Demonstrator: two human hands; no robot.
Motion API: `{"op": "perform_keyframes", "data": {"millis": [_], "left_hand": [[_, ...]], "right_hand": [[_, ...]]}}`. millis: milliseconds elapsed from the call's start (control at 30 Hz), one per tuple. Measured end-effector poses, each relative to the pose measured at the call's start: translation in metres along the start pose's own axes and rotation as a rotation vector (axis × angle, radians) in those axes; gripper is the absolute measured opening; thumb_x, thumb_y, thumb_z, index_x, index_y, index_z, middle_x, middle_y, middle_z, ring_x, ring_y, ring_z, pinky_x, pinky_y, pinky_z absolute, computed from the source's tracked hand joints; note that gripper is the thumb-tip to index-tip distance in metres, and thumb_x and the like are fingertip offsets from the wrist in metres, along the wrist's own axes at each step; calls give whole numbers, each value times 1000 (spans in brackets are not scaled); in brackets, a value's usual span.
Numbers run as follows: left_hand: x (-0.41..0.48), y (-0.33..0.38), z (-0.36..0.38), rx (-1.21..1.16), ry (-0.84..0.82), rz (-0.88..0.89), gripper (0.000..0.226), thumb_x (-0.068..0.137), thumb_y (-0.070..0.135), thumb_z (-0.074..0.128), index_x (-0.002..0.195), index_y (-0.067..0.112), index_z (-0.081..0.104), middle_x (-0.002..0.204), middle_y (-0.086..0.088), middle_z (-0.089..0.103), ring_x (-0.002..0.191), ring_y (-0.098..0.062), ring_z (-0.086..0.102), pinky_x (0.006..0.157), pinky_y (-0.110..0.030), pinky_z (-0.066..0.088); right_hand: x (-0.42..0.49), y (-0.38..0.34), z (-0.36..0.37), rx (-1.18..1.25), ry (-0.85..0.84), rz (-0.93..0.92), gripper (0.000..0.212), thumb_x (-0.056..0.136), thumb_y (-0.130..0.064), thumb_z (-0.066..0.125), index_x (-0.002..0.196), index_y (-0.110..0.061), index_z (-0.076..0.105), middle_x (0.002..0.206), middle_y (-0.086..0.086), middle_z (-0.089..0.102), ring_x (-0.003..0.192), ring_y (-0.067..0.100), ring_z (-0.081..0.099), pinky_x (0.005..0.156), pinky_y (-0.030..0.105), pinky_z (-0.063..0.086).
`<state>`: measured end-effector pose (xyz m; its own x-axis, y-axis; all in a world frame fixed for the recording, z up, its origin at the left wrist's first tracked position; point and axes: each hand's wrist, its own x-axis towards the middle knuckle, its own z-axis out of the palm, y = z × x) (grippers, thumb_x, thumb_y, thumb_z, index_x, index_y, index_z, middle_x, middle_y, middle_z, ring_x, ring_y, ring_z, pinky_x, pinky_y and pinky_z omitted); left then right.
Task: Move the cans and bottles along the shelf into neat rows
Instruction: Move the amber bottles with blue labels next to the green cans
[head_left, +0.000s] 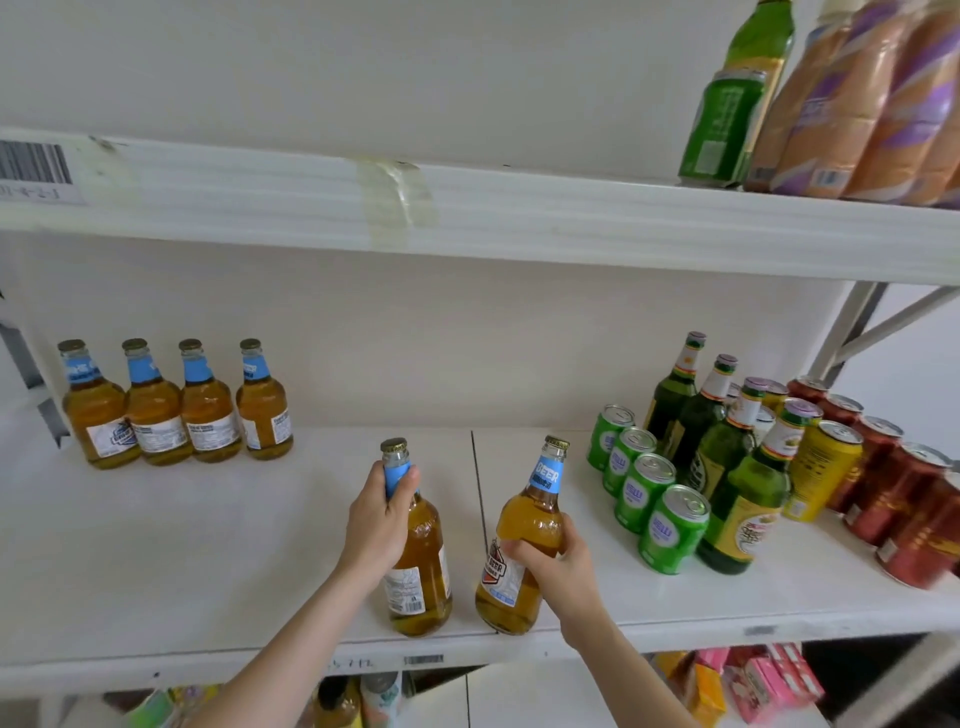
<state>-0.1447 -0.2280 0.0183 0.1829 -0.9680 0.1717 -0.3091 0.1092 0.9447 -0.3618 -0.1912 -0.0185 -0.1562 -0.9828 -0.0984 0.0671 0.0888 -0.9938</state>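
Two amber beer bottles with blue neck labels stand near the front edge of the white middle shelf. My left hand grips the neck and shoulder of the left bottle. My right hand is wrapped around the body of the right bottle, which tilts to the right. Several matching amber bottles stand in a row at the back left. On the right stand a row of green cans, a row of green bottles, yellow cans and red cans.
The upper shelf carries a green can and bottle and wrapped bottle packs at the right. A metal bracket slants behind the red cans. Colourful packages sit on the shelf below.
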Motion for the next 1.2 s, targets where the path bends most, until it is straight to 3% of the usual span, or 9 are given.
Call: {"op": "perform_keyframes", "data": {"millis": [133,267,567,633,833,933,1067,1200], "left_hand": [[-20,13,31,9,-10,16,26,99,45,44,109,23,53,92,-3,66,86,-14,63,69,-23,46],[-25,26,53,6,-22,25,26,99,44,45,107,21,52,92,-7,66,85,-20,64,72,-29,49],[13,39,92,48,-51,105,16,99,42,48,100,26,53,87,1,65,83,-11,62,73,-29,47],[26,38,101,54,-56,117,18,98,41,49,101,24,53,85,-1,65,81,-13,62,70,-26,46],[67,36,122,91,-68,145,23,98,42,50,101,20,54,88,-3,66,84,-16,63,78,-37,49],[86,33,131,111,-58,155,21,98,41,50,102,20,53,87,-2,66,84,-15,63,79,-39,50],[110,31,142,124,-44,157,21,98,40,51,104,20,53,88,0,65,85,-13,62,77,-34,49],[131,31,155,139,-61,166,23,98,40,51,106,20,53,89,2,63,83,-8,61,69,-21,45]], "right_hand": [[-5,-2,-35,-30,19,-5,55,68,-16,85,113,-32,58,99,-3,72,86,14,72,62,25,57],[-3,-6,-58,-47,57,-14,57,65,-17,87,111,-34,57,95,-9,72,82,9,72,58,20,55],[43,-14,-75,-64,150,-34,79,59,-26,90,129,-29,52,114,-2,67,101,18,66,82,40,59],[59,-16,-76,-75,166,-40,84,60,-26,90,133,-28,49,117,-1,65,102,18,65,82,39,59],[104,-22,-75,-89,198,-54,86,61,-26,90,134,-30,46,117,-4,63,102,17,63,76,32,56],[128,-22,-72,-89,189,-61,86,60,-27,90,134,-29,47,119,-3,62,104,17,62,83,38,56],[157,-22,-68,-103,193,-59,88,61,-25,90,136,-29,45,122,-2,61,109,21,61,91,46,55],[183,-24,-68,-152,208,-64,81,61,-27,90,127,-35,44,120,-7,58,108,18,58,92,41,53]]}}
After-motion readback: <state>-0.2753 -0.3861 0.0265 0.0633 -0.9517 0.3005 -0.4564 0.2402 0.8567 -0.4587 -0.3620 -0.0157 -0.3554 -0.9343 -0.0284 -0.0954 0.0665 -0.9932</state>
